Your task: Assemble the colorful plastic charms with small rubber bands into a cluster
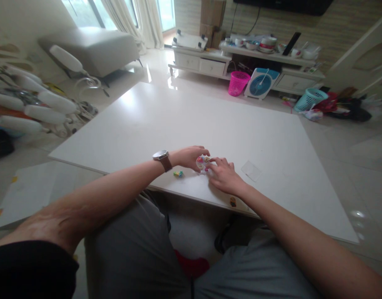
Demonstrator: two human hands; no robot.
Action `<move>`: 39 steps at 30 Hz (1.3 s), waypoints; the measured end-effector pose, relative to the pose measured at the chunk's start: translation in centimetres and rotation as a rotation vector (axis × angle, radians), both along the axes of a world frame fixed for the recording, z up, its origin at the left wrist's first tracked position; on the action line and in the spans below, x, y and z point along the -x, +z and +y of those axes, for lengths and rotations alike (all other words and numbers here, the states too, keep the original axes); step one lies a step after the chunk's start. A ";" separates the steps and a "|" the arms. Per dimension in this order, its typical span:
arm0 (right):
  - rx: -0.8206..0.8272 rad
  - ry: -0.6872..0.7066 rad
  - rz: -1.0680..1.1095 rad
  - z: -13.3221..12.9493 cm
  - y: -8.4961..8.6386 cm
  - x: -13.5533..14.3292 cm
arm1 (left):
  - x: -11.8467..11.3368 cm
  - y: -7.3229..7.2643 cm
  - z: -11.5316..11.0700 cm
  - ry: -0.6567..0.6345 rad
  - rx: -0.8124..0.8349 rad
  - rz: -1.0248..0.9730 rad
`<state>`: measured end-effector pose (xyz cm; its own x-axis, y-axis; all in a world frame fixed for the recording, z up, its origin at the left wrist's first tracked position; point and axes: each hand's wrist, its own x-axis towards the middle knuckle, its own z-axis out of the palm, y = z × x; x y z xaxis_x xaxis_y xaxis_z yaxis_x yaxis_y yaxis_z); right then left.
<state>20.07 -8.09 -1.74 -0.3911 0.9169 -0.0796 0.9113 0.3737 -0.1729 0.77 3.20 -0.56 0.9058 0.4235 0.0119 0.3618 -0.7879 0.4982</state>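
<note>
Between my two hands, near the front edge of the white table, is a small clear container with colourful pieces in it. My left hand, with a watch at the wrist, curls its fingers around the container's left side. The fingers of my right hand are bent and touch its right side. A small green, yellow and blue piece lies left of the container. To the right, a flat transparent square rests on the table. The small pieces are too tiny to make out.
A small yellow and dark figure lies at the table's front edge. White chairs stand at the left. Beyond the table are a pink basket, a blue and white fan and a low cabinet.
</note>
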 end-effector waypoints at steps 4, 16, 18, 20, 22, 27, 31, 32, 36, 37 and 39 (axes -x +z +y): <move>-0.027 0.009 0.009 0.1 0.3 -0.1 | 0.0 0.0 0.0 0.003 -0.010 0.005; -0.041 0.056 -0.061 0.1 0.6 -0.1 | 0.0 -0.2 0.1 0.007 -0.010 0.017; -0.049 0.064 -0.070 0.1 0.7 -0.1 | 0.0 -0.1 0.1 0.009 -0.008 0.020; -0.054 0.072 -0.080 0.0 0.7 -0.1 | 0.0 -0.1 0.1 0.010 -0.002 0.023; -0.060 0.077 -0.089 0.0 0.8 -0.1 | 0.0 -0.1 0.0 0.009 0.001 0.024; -0.058 0.074 -0.113 0.0 0.8 0.0 | -0.1 0.0 0.0 0.009 0.003 0.038; -0.047 0.071 -0.116 0.0 0.9 0.1 | -0.2 0.0 0.0 0.003 -0.011 0.037; -0.046 0.074 -0.114 0.0 1.0 0.1 | -0.2 0.0 0.0 0.002 -0.013 0.035; -0.038 0.061 -0.091 0.1 1.2 0.0 | -0.1 0.0 0.0 0.006 -0.007 0.043; -0.041 0.052 -0.079 0.1 1.2 0.0 | -0.1 0.0 -0.1 0.009 -0.003 0.047; -0.050 0.037 -0.050 0.2 1.1 -0.2 | -0.1 0.0 -0.1 0.012 0.000 0.052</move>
